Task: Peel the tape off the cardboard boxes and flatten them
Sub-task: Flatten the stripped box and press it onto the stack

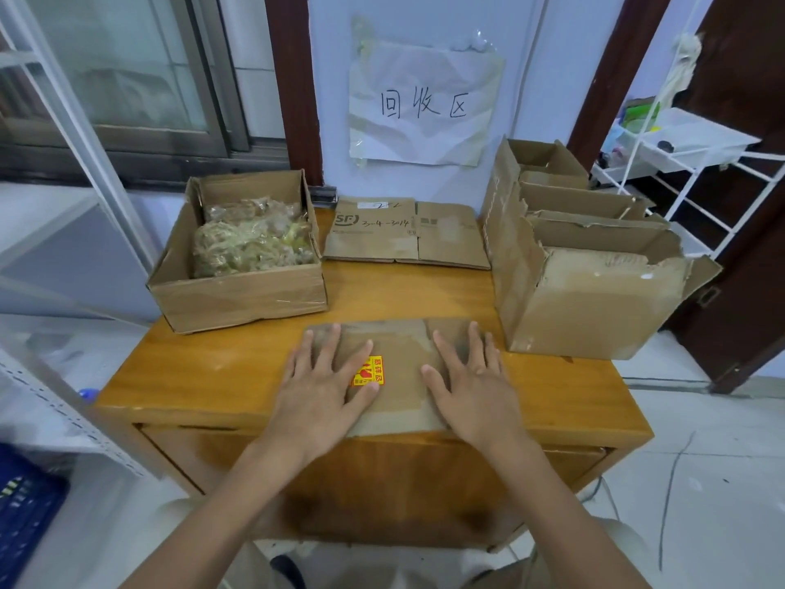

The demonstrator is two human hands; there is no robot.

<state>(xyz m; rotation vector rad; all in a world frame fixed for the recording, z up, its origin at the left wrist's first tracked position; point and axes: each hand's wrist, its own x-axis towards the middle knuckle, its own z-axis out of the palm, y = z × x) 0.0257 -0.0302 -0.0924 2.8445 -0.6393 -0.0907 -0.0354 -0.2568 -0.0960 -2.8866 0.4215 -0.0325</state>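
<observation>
Now | flattened box (399,376) | flat under both hands' straight fingers (327,346)

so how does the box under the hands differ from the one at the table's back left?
The box under the hands lies flat; the back-left box stands open. The flat one carries a yellow sticker; the open one holds wadded tape. Both are brown cardboard.

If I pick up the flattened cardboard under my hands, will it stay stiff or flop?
The flattened cardboard probably bends at its creases, since it looks worn and torn. It likely feels light, being one collapsed box. It lies flat, so it shouldn't tip.
</observation>
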